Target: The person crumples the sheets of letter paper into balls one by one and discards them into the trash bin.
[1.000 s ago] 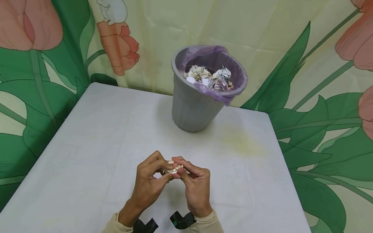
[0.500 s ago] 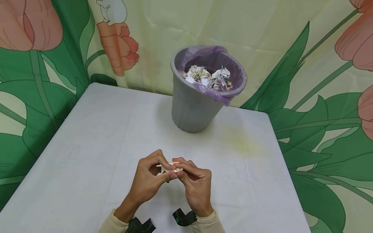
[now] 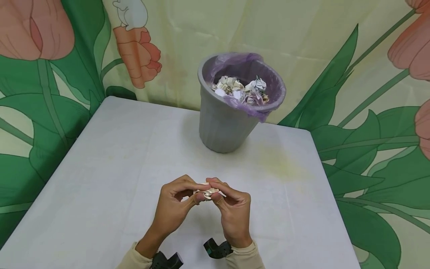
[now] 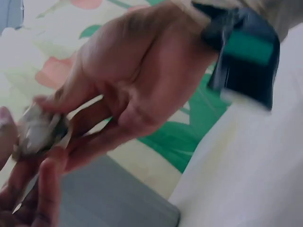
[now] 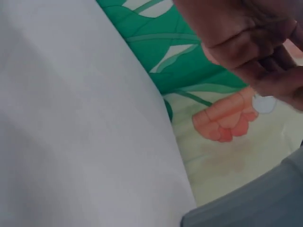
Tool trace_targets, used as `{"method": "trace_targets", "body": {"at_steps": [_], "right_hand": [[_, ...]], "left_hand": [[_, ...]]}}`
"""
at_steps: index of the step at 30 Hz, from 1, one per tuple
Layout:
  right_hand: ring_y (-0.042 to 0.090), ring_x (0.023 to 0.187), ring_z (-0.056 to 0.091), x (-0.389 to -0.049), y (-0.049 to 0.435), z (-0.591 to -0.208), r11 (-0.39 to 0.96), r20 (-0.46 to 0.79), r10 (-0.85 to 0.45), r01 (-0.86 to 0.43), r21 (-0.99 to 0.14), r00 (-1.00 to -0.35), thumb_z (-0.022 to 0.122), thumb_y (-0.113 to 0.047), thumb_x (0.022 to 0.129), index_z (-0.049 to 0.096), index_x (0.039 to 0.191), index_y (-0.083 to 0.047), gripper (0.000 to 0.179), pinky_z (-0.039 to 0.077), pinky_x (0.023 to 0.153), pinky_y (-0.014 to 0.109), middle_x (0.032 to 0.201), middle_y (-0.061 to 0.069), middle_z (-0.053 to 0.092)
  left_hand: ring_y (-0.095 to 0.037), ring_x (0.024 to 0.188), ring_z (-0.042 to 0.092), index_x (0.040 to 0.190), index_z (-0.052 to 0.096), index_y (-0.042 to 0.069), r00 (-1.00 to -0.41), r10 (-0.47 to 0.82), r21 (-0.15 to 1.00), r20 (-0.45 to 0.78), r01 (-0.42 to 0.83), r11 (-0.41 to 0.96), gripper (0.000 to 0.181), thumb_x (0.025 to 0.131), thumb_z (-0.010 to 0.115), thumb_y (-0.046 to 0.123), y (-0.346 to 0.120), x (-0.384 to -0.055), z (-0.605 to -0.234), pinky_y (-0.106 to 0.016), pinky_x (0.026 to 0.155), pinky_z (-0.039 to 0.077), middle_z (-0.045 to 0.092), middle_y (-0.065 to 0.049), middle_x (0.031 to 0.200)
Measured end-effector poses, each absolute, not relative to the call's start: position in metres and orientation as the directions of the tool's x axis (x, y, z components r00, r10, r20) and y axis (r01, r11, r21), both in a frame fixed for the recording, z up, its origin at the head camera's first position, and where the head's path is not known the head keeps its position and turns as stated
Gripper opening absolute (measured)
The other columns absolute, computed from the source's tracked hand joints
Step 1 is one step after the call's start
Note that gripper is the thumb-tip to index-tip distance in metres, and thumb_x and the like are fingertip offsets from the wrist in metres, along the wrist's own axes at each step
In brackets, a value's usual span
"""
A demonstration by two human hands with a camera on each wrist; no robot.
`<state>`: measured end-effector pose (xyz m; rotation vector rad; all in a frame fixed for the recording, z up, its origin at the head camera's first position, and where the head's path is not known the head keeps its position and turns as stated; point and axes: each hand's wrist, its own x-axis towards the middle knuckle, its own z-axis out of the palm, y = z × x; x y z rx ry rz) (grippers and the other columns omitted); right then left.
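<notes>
A small cream piece of crumpled paper (image 3: 209, 192) is held up between both hands over the near part of the table. My left hand (image 3: 174, 206) pinches its left side with thumb and fingers. On the other side my right hand (image 3: 236, 213) pinches it, fingers bent over the top and thumb below. Fingertips cover much of the paper. In the left wrist view the crumpled paper (image 4: 37, 130) is blurred, with my right hand (image 4: 142, 71) reaching to it. The right wrist view catches part of my left hand (image 5: 251, 52), and the paper is hidden there.
A grey bin (image 3: 221, 127) stands at the back of the white-covered table (image 3: 100, 168), right of the middle. Its purple liner (image 3: 243, 58) folds over the rim, and several crumpled papers (image 3: 230, 85) lie inside. A printed curtain (image 3: 302, 41) hangs right behind.
Both hands have shifted slightly to the right with the paper. Their fingers have changed position on it, and its shape between them looks different. The bin has stayed in place.
</notes>
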<state>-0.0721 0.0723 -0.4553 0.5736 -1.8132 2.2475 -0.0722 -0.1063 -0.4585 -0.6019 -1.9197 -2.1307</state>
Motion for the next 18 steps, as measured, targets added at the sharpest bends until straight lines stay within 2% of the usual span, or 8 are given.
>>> {"method": "trace_targets", "body": {"at_steps": [3,5,11,15,18], "right_hand": [[0.027,0.125,0.072,-0.072,0.078,-0.453,-0.242,0.357,-0.120,-0.321,-0.916,-0.926,0.070,-0.003,0.099,0.071,0.120,0.017,0.029,0.063,0.098,0.037,0.122,0.009,0.080],[0.027,0.127,0.071,-0.073,0.081,-0.452,-0.254,0.326,-0.171,-0.278,-0.926,-0.930,0.071,-0.007,0.100,0.072,0.121,0.016,0.031,0.062,0.100,0.037,0.121,0.009,0.080],[0.026,0.124,0.073,-0.073,0.082,-0.449,-0.296,0.287,-0.322,-0.192,-0.936,-0.902,0.068,-0.013,0.103,0.066,0.129,0.018,0.040,0.062,0.100,0.033,0.126,0.010,0.078],[0.024,0.121,0.074,-0.072,0.079,-0.447,-0.275,0.290,-0.344,-0.199,-0.941,-0.893,0.065,-0.014,0.104,0.065,0.130,0.018,0.042,0.061,0.101,0.033,0.126,0.012,0.078],[0.022,0.118,0.074,-0.070,0.076,-0.447,-0.252,0.313,-0.316,-0.238,-0.938,-0.896,0.066,-0.014,0.103,0.069,0.125,0.016,0.038,0.060,0.103,0.035,0.122,0.012,0.079]], "left_hand": [[-0.014,0.084,0.065,0.120,0.080,0.004,-0.885,0.210,0.909,0.416,0.398,-0.124,0.022,0.102,0.068,0.004,-0.117,-0.075,-0.459,-0.030,0.070,0.063,0.073,-0.009,0.097],[-0.014,0.084,0.065,0.121,0.080,0.005,-0.872,0.253,0.907,0.419,0.395,-0.143,0.022,0.101,0.070,0.006,-0.123,-0.077,-0.460,-0.030,0.070,0.062,0.072,-0.007,0.097],[-0.018,0.077,0.057,0.117,0.081,0.006,-0.836,0.267,0.877,0.480,0.445,-0.183,0.038,0.081,0.090,0.010,-0.127,-0.080,-0.459,-0.026,0.065,0.058,0.064,-0.004,0.087],[-0.017,0.073,0.055,0.108,0.082,0.007,-0.831,0.225,0.861,0.508,0.482,-0.164,0.037,0.073,0.094,0.006,-0.121,-0.076,-0.458,-0.024,0.062,0.057,0.059,-0.003,0.082],[-0.013,0.073,0.059,0.099,0.080,0.008,-0.829,0.181,0.848,0.529,0.506,-0.158,0.032,0.072,0.093,-0.004,-0.116,-0.073,-0.458,-0.025,0.061,0.059,0.059,-0.003,0.080]]}}
